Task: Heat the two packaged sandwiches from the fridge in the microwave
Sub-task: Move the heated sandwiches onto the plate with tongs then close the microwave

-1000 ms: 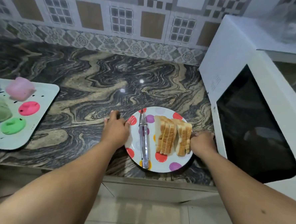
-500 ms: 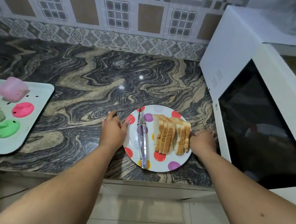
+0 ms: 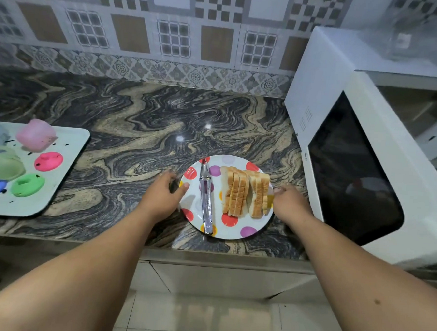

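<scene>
A white plate [image 3: 233,234] with coloured dots sits on the marble counter near its front edge. On it stand two stacks of sliced bread [image 3: 244,191] side by side, with metal tongs [image 3: 206,198] lying to their left. My left hand [image 3: 162,195] grips the plate's left rim, thumb on top. My right hand [image 3: 290,204] holds the right rim beside the bread. The white microwave [image 3: 366,159] stands just right of the plate with its dark door closed.
A pale tray [image 3: 66,161] at the left holds several coloured cups and lids. A patterned tile wall runs behind the counter [image 3: 138,114]. Below the counter edge are cabinet fronts and a tiled floor.
Both hands have stayed at the plate's two rims; my left thumb now lies over the rim. The camera has pulled back, showing more wall and microwave.
</scene>
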